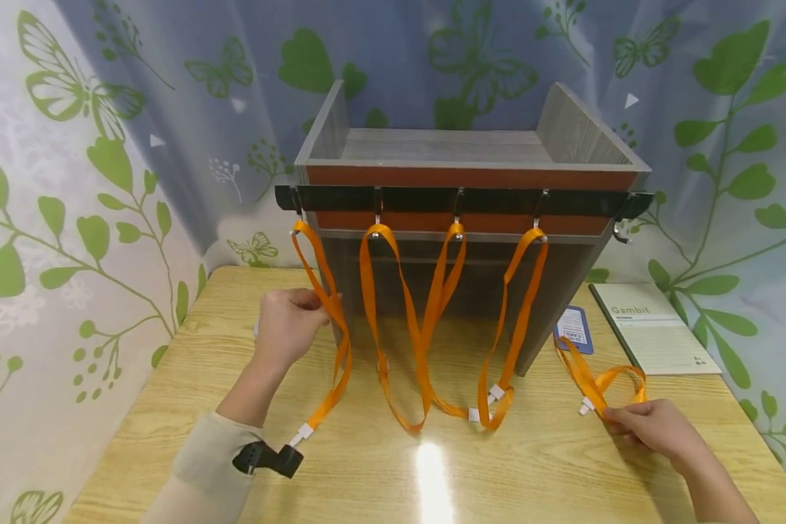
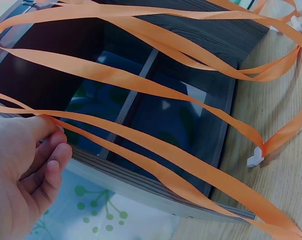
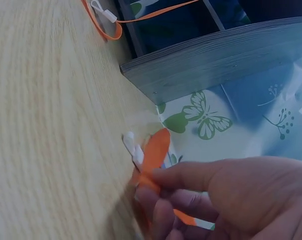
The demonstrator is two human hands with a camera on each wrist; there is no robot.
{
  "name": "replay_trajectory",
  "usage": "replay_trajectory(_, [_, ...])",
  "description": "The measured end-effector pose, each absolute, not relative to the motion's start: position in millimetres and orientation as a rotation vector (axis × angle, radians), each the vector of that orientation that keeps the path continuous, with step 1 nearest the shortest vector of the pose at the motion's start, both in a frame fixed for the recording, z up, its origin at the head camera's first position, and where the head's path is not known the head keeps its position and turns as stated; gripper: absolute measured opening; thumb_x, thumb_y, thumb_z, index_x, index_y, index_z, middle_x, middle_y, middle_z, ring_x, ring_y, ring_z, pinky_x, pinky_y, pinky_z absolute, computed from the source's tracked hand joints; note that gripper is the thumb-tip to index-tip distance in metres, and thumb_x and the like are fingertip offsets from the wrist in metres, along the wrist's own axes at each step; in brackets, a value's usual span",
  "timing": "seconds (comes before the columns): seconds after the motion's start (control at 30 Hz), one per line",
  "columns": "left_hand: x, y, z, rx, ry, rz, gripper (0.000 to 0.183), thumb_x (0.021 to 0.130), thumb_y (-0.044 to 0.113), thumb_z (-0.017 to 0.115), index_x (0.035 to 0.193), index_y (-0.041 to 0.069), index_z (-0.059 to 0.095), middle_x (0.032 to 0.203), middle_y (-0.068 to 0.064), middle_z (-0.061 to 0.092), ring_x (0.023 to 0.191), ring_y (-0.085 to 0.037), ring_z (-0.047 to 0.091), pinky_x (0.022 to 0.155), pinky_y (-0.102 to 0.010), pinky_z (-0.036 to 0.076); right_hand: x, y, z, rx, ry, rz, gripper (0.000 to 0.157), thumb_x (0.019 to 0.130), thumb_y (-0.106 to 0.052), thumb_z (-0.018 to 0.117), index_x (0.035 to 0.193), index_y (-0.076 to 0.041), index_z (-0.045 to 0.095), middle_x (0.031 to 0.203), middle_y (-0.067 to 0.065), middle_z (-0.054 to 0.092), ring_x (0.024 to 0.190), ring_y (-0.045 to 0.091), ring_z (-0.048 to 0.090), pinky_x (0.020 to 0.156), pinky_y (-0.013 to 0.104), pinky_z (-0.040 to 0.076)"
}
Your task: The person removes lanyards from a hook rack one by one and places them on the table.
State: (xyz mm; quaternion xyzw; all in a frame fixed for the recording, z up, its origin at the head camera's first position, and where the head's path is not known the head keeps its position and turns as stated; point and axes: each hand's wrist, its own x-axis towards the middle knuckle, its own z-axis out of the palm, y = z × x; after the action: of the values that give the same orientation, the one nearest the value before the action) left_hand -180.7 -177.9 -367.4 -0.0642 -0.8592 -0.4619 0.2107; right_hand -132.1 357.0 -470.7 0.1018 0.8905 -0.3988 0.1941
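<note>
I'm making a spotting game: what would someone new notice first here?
Probably the bright orange lanyards hanging in a row below the black bar, in the middle of the head view. Next, maybe, the right hand pinching an unhung lanyard at the lower right.

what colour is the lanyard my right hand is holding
The lanyard in your right hand is orange; it shows best in the head view.
</note>
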Motion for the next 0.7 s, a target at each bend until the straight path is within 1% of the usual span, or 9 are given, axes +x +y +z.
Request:
replay_trajectory(0.13, [-180.8, -178.2, -367.6, -0.185, -2.384, -1.263, 0.014, 0.084, 0.015, 0.081, 0.079, 0.002, 0.081, 0.064, -0.012, 0.073, 0.054, -0.025, 0.069, 0.043, -0.020, 0.046, -131.7, 357.8, -468.6, 0.250, 2.584, -1.038, 0.035, 0.094, -0.026, 0.068, 0.100, 0.007, 0.076, 0.073, -0.003, 0.072, 0.064, 0.006, 0.058, 0.058, 0.023, 0.051])
replay_trajectory(0.23, [-181.0, -178.4, -368.0, -0.186, -2.383, -1.258, 0.015, 0.084, 0.016, 0.081, 0.078, 0.002, 0.081, 0.063, -0.011, 0.073, 0.052, -0.020, 0.068, 0.042, -0.022, 0.046, -132.4, 358.5, -468.1, 0.254, 2.621, -1.004, 0.036, 0.094, -0.027, 0.068, 0.102, 0.008, 0.075, 0.072, -0.002, 0.070, 0.065, 0.007, 0.056, 0.058, 0.023, 0.049])
replay_trajectory(0.3, [-181.2, -178.5, -368.2, -0.186, -2.382, -1.257, 0.015, 0.084, 0.016, 0.081, 0.078, 0.002, 0.081, 0.063, -0.012, 0.073, 0.052, -0.019, 0.068, 0.042, -0.021, 0.046, -133.3, 358.9, -468.3, 0.272, 2.637, -1.001, 0.038, 0.095, -0.028, 0.067, 0.104, 0.009, 0.074, 0.071, -0.003, 0.069, 0.066, 0.008, 0.055, 0.058, 0.023, 0.048])
replay_trajectory(0.37, [-181.5, -178.3, -368.1, -0.190, -2.377, -1.264, 0.015, 0.084, 0.015, 0.081, 0.078, 0.001, 0.081, 0.064, -0.012, 0.073, 0.053, -0.021, 0.068, 0.042, -0.020, 0.046, -134.2, 359.4, -468.5, 0.286, 2.651, -1.016, 0.041, 0.096, -0.030, 0.066, 0.108, 0.009, 0.073, 0.070, -0.003, 0.067, 0.066, 0.009, 0.054, 0.058, 0.024, 0.047])
replay_trajectory(0.47, [-181.5, -178.0, -367.4, -0.196, -2.370, -1.267, 0.015, 0.084, 0.015, 0.081, 0.078, 0.001, 0.081, 0.064, -0.013, 0.073, 0.054, -0.027, 0.069, 0.043, -0.019, 0.045, -134.9, 360.4, -469.6, 0.315, 2.664, -1.066, 0.046, 0.097, -0.034, 0.065, 0.115, 0.008, 0.070, 0.074, -0.004, 0.069, 0.068, 0.007, 0.055, 0.060, 0.025, 0.048])
replay_trajectory(0.57, [-181.2, -177.7, -367.1, -0.205, -2.366, -1.265, 0.015, 0.084, 0.015, 0.081, 0.078, 0.001, 0.081, 0.064, -0.013, 0.073, 0.055, -0.028, 0.070, 0.042, -0.020, 0.046, -133.9, 361.5, -470.1, 0.352, 2.650, -1.141, 0.053, 0.096, -0.040, 0.066, 0.120, 0.007, 0.068, 0.077, -0.006, 0.071, 0.070, 0.006, 0.057, 0.062, 0.025, 0.048])
replay_trajectory(0.7, [-180.5, -177.7, -367.5, -0.208, -2.367, -1.265, 0.016, 0.084, 0.015, 0.081, 0.078, 0.001, 0.081, 0.063, -0.012, 0.073, 0.052, -0.025, 0.068, 0.041, -0.022, 0.045, -133.1, 360.9, -467.4, 0.374, 2.615, -1.263, 0.058, 0.095, -0.046, 0.066, 0.123, 0.005, 0.067, 0.083, -0.016, 0.073, 0.074, 0.005, 0.063, 0.067, 0.023, 0.053])
